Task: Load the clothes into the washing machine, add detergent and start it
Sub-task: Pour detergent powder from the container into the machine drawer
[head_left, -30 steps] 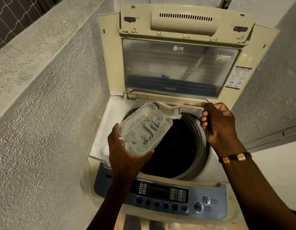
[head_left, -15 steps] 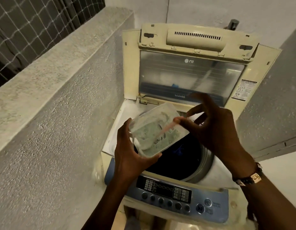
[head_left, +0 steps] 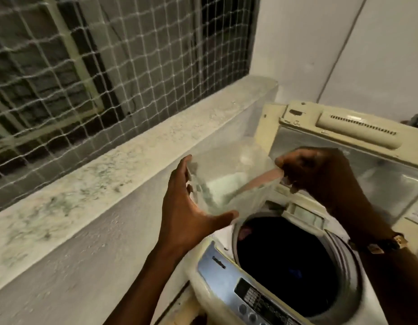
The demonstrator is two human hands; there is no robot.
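The left hand (head_left: 187, 207) cups the clear detergent tub (head_left: 229, 181) from below, thumb and fingers spread wide around its side. The right hand (head_left: 316, 172) pinches the pink scoop (head_left: 259, 180), whose end now lies inside the tub; a second ago it was held over the washing machine (head_left: 226, 273). Tub and scoop have moved left and up, toward the concrete ledge (head_left: 137, 156). I judge the detergent is already added. The drum (head_left: 287, 261) is below the hands, with dark clothes inside.
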